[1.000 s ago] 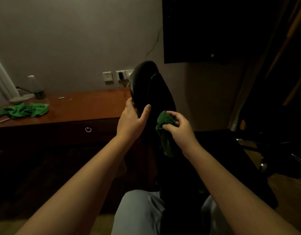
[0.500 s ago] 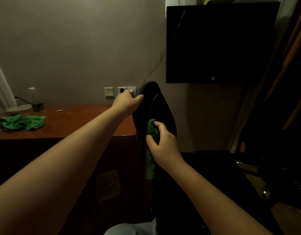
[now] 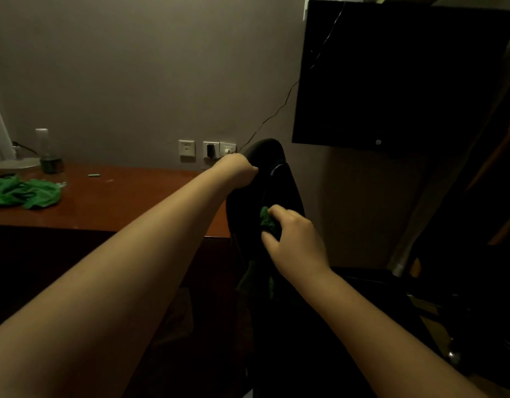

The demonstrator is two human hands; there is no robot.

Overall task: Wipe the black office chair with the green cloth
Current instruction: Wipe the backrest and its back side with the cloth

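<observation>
The black office chair stands edge-on in front of me, its backrest rising at the centre and its seat dark at the lower right. My left hand grips the top left edge of the backrest. My right hand presses a bunched green cloth against the backrest's front face, lower down. The tail of the cloth hangs below the hand in shadow.
A brown wooden desk runs along the wall at left, carrying a second green cloth, a small bottle and a lamp base. Wall sockets sit behind the chair. A dark wall-mounted screen hangs at upper right.
My left hand moved from the side of the backrest up to its top edge. My right hand slid the cloth leftward and up along the backrest. The view tilted upward.
</observation>
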